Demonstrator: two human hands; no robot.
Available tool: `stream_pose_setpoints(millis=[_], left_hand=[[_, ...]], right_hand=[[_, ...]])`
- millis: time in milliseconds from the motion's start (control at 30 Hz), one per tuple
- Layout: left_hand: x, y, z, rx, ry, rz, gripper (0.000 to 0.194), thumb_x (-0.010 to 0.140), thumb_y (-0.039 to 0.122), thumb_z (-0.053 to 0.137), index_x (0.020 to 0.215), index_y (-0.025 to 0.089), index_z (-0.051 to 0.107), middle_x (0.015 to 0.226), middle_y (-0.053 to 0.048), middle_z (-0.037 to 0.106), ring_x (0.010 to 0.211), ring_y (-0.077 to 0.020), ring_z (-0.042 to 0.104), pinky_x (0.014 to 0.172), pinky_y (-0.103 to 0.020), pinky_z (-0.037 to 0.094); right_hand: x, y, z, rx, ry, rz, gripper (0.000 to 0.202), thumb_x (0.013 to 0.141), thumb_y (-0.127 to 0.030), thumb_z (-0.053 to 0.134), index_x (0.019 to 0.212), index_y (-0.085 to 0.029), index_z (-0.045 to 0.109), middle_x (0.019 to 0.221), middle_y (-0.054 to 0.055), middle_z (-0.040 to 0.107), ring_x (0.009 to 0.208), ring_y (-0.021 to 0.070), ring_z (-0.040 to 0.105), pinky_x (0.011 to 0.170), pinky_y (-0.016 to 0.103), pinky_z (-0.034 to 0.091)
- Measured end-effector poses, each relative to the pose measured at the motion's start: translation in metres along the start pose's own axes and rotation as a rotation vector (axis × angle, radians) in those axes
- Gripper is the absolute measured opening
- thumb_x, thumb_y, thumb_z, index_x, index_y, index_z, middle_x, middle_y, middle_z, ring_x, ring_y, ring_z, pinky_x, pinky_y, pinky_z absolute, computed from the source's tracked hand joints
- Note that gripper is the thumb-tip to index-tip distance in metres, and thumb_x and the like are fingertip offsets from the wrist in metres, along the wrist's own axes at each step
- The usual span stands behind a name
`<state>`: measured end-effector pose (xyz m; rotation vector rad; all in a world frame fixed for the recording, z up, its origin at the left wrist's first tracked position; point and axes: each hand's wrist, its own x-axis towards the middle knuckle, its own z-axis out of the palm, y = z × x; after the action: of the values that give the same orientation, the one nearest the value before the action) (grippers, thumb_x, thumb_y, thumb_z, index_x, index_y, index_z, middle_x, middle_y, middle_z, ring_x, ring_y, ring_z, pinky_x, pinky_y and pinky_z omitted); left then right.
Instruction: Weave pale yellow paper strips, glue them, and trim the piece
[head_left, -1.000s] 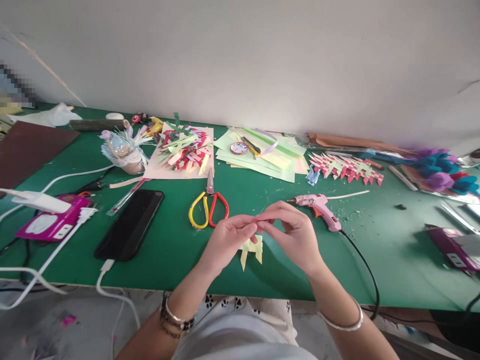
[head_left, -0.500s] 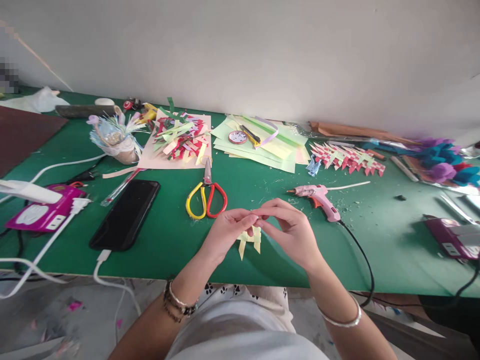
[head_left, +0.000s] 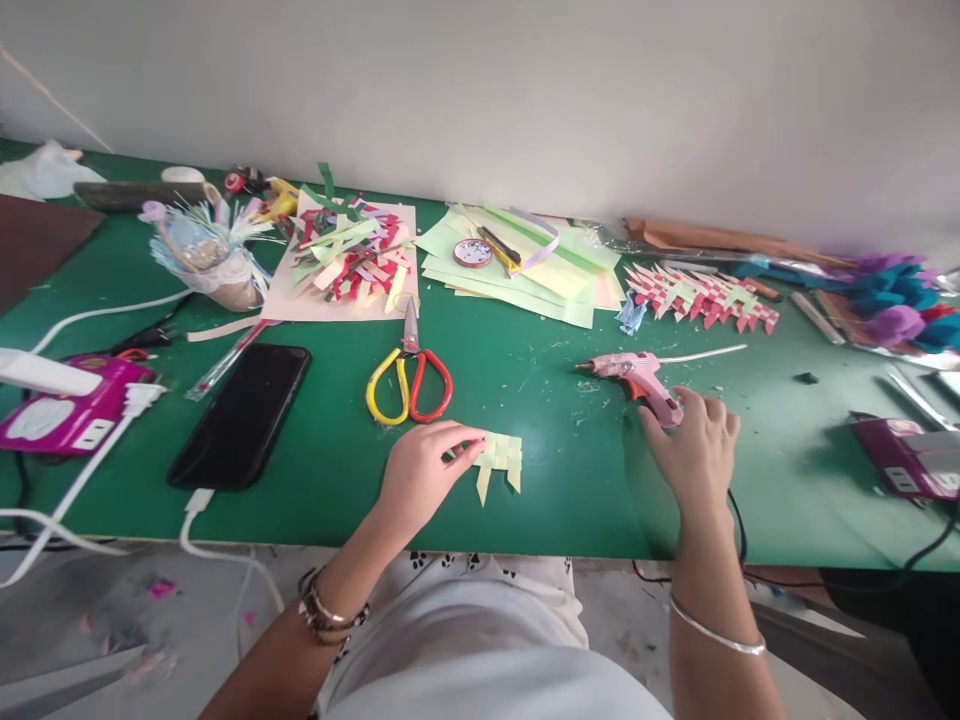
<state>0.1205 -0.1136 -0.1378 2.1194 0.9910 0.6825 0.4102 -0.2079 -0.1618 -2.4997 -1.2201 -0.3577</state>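
My left hand [head_left: 435,465] is closed in a pinch over the left part of a small woven piece of pale yellow and green paper strips [head_left: 502,453]. What its fingertips hold is too small to make out. Two strip ends of the woven piece point toward me. To the right, my right hand [head_left: 696,450] reaches out with thumb and fingers apart, at the handle end of a pink glue gun [head_left: 634,375]. A pale glue stick [head_left: 705,353] pokes from the gun's back. Scissors [head_left: 410,370] with one yellow and one red handle lie beyond my left hand.
Cut paper strips [head_left: 360,250] are heaped on a beige sheet. Green sheets [head_left: 517,295] carry a cutter [head_left: 501,250] and a round tin [head_left: 472,253]. Red-and-white woven pieces [head_left: 705,298] lie back right. A phone [head_left: 240,415] is plugged in at left. The gun's black cord [head_left: 739,520] runs off the front edge.
My hands have parted. The right hand has moved right to the glue gun's handle. My left hand remains by the woven paper, now more exposed. The whole view has shifted slightly.
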Motion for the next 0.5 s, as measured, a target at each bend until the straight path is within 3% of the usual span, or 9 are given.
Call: stream_pose_setpoints(millis=[133,300,500], left_hand=[[0.001,0.007,0.005,-0.105,-0.049,-0.028,0.016,0.083,0.024,0.055,0.086,0.018,0.069,0.076,-0.002,0.069,0.062,-0.0104,0.059,0.053,-0.018,0.045],[0.001,0.006,0.008,-0.124,-0.054,-0.039,0.014,0.082,0.025,0.056,0.085,0.019,0.069,0.076,-0.001,0.069,0.063,-0.0105,0.060,0.053,-0.018,0.047],[0.000,0.000,0.011,-0.032,-0.058,-0.017,0.013,0.082,0.023,0.055,0.085,0.020,0.068,0.075,0.000,0.067,0.061,-0.0093,0.058,0.052,-0.017,0.044]], right_hand=[[0.004,0.012,0.015,-0.049,-0.091,-0.017,0.039,0.081,-0.039,0.044,0.108,-0.013,0.053,0.099,0.016,0.056,0.093,0.0275,0.048,0.081,0.042,0.040],[0.011,0.018,0.023,0.030,-0.060,-0.067,0.028,0.081,-0.030,0.036,0.097,-0.014,0.052,0.090,0.015,0.057,0.086,0.0265,0.049,0.078,0.041,0.040],[0.003,0.015,0.006,0.135,-0.059,0.026,0.030,0.081,-0.026,0.035,0.105,-0.012,0.047,0.094,0.018,0.057,0.081,0.0269,0.053,0.065,0.038,0.041]])
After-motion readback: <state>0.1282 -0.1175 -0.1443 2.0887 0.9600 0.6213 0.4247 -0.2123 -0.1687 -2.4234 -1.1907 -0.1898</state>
